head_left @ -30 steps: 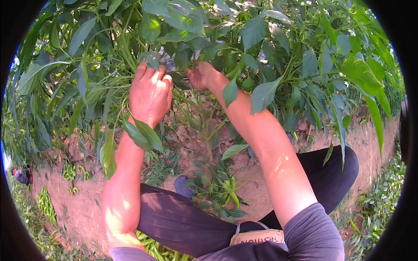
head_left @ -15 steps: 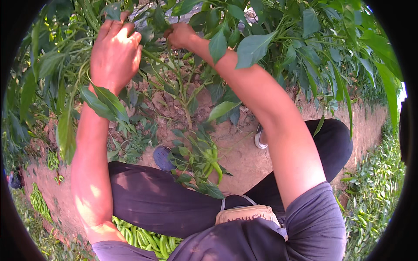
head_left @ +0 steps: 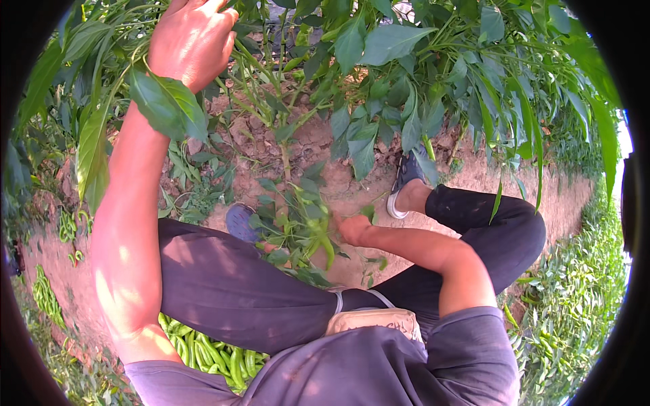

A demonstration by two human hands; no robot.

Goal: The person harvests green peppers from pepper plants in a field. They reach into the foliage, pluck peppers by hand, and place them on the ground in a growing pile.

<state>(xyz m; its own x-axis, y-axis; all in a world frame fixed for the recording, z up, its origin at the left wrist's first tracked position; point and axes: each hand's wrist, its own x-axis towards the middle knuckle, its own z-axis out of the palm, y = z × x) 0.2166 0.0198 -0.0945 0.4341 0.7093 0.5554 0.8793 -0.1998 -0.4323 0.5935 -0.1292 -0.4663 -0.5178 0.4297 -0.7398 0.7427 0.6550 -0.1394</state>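
My left hand [head_left: 193,46] is raised among the stems and leaves of a pepper plant [head_left: 283,132]. Its fingers are bent closed at the upper edge of view, and what they grip is hidden. A large green leaf hangs across that wrist. Low over the soil, my right hand [head_left: 353,230] is beside a heap of leafy cuttings [head_left: 291,220] with a green pepper [head_left: 328,252] on it. The right fingers are smeared by motion, and loose leaves show around them. Whether this hand holds anything is unclear.
Many green peppers [head_left: 217,355] lie in a pile under my left thigh, and another pepper pile [head_left: 47,296] is on the ground farther left. Dense pepper foliage [head_left: 467,88] hangs at the upper right. My shoes [head_left: 242,223] flank the cuttings. A beige waist pouch [head_left: 372,321] sits at my lap.
My right hand has come down out of the plant to the cuttings near the ground. My left hand stays up in the plant, a little nearer the upper edge.
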